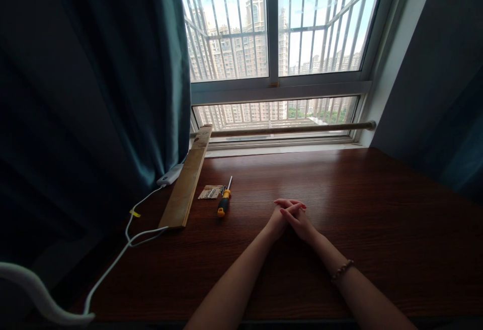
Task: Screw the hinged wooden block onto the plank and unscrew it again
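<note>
Head view: shows left hand and right hand clasped around each other, fingers crossed, on or just above a dark brown tabletop; cannot tell which. Just behind the right hand, includes a beaded bracelet. To the left of the left hand, well apart from it, shows a yellow-and-black screwdriver lying with shaft pointing away, toward the window beyond both hands. Farther left, just beside the screwdriver, shows a small brown packet, with markings too small to read. Left of that, takes in a long wooden plank, reaching away to a horizontal rod. Farthest left of the hands, shows white cable and blue curtain.
</note>
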Tool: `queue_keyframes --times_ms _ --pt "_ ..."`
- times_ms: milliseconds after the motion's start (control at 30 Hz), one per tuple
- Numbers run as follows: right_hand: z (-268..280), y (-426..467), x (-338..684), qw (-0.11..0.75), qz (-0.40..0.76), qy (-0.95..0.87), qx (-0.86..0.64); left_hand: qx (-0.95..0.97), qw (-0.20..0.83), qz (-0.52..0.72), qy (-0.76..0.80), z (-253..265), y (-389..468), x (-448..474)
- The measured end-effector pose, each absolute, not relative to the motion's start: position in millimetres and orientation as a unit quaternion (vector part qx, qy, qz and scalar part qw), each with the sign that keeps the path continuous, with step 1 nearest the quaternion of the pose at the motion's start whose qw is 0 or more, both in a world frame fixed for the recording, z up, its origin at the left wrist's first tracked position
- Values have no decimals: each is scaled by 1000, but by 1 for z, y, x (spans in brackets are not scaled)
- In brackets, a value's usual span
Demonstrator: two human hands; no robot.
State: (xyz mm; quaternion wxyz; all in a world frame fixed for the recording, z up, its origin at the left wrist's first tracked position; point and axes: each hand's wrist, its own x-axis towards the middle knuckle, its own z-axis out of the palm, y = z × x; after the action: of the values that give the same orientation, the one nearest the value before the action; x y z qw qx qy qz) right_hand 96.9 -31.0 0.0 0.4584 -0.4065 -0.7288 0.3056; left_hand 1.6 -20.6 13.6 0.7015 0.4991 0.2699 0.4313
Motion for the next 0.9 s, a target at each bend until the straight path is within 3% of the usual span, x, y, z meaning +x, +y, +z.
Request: queue_keyframes --times_ms 900 --pt "-2 -30 98 454 316 -728 -405 472 722 426 274 18 -23 2"
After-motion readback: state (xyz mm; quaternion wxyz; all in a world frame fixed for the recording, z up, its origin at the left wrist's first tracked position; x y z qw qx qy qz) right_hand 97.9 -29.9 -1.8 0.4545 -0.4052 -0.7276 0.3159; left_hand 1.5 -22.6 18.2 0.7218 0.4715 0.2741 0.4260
